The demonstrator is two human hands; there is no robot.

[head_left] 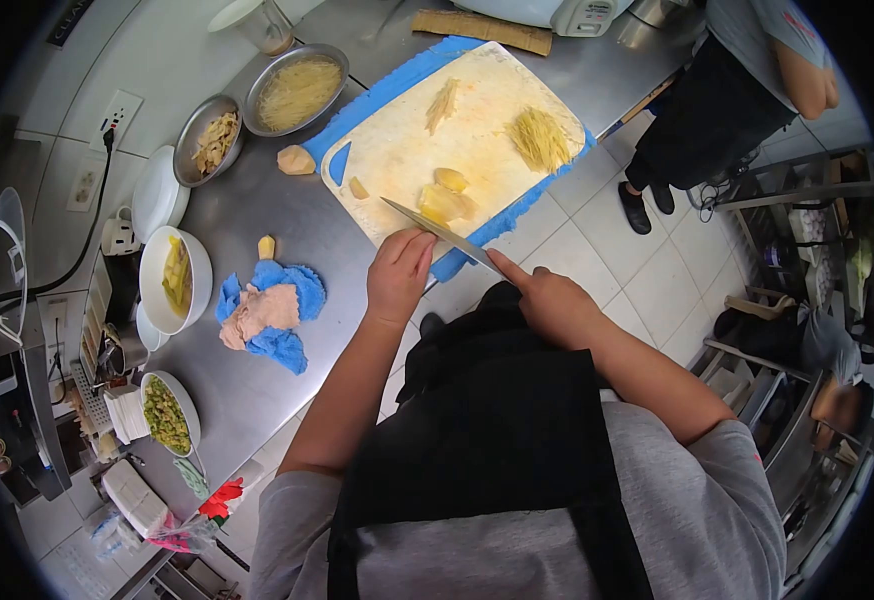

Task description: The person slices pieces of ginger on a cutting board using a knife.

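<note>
"In the head view, what's in each hand?"
"The right hand (560, 308) grips a knife (444, 230); the left hand (399, 275) bunches its fingers beside it; I can't tell whether they pinch anything."
"And the knife's place?"
"At the cutting board's (497, 100) near edge; yellow pieces (445, 204) lie just past it; a shredded pile (540, 141) sits farther right."

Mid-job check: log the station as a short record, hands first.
Right hand: holding the knife
Left hand: fingers beside the blade; contact unclear
Cutting board: on a blue cloth; bears yellow shreds and larger yellow pieces
Counter: pink cloth, white bowl
Nearby: another person, standing
</note>
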